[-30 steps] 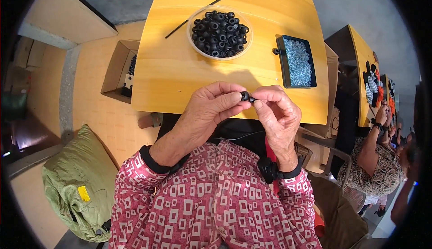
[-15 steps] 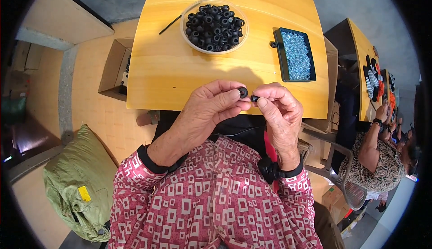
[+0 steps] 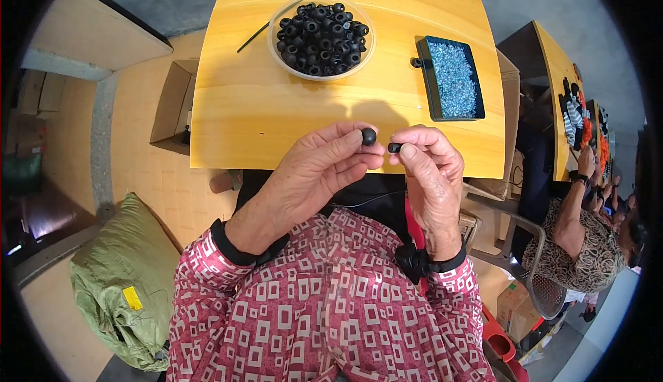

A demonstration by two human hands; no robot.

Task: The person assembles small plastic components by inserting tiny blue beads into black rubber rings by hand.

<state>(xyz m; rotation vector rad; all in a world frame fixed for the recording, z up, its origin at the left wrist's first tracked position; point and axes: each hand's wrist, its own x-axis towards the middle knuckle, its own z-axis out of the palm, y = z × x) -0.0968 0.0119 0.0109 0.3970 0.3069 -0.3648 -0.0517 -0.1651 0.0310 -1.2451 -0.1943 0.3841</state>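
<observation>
Between the thumb and fingers of my left hand [image 3: 311, 164] is a small round black rubber cap [image 3: 369, 136], its smooth domed side showing. My right hand [image 3: 434, 175] pinches a smaller black cylindrical piece [image 3: 394, 147]. The two pieces are a short way apart, over the table's near edge. Beyond my hands stands a clear round tub [image 3: 369, 51] heaped with similar black rubber caps [image 3: 323, 40]. To its right lies a dark rectangular tray [image 3: 435, 99] full of small shiny clear-blue pieces [image 3: 454, 80]. One loose black cap [image 3: 416, 62] rests against the tray's left side.
A thin black rod [image 3: 255, 35] lies behind the tub on the yellow wooden table [image 3: 248, 126]. Cardboard box [image 3: 169, 109] stands left of the table; a green sack [image 3: 124, 278] is at lower left. At right, another person [image 3: 577, 244] sits by a mesh-backed chair [image 3: 545, 299].
The cap in my left hand has turned from its open hole to its smooth dome. My hands have drawn slightly apart, and the view has shifted a little.
</observation>
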